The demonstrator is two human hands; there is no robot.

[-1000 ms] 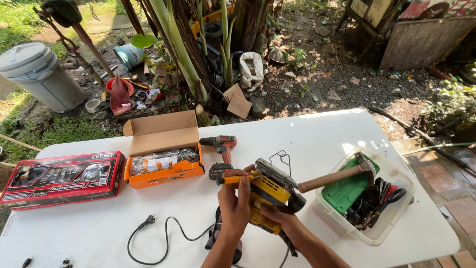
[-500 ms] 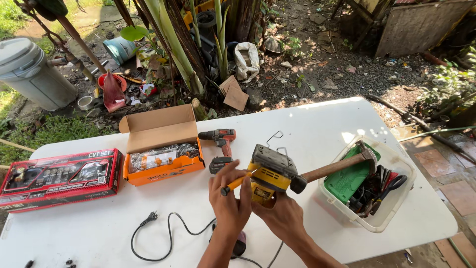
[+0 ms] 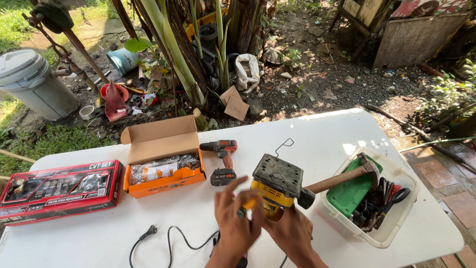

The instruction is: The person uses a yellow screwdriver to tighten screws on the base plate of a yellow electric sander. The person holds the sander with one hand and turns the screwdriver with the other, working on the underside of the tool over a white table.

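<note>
Tilted further since the earlier frames, the yellow sander [image 3: 275, 191] now shows its grey square base pad facing up and toward the camera, perforated and dusty, with a thin wire clip sticking up behind its rear edge. Body below the pad is yellow with black trim. It is held above the white table [image 3: 322, 134], centre-right, just in front of the person.

Left to right: red tool set case [image 3: 57, 189] lies flat at the table's left edge. Open orange cardboard box [image 3: 161, 159] sits beside it, flap up, wrapped item inside. Black power cord [image 3: 163, 238] with plug trails across the near table. Red-black cordless drill [image 3: 224, 161] lies just behind the hands.

Left hand [image 3: 235, 223] has fingers spread and partly blurred, thumb side touching the sander's yellow body; loose contact, not a full grip. Right hand [image 3: 292, 233] is wrapped under the sander from below, fingers closed on its body, carrying it.

Wooden-handled hammer [image 3: 342, 177] lies with its head over the clear plastic tub [image 3: 396, 233], which holds a green lid and dark hand tools at the table's right end.
</note>
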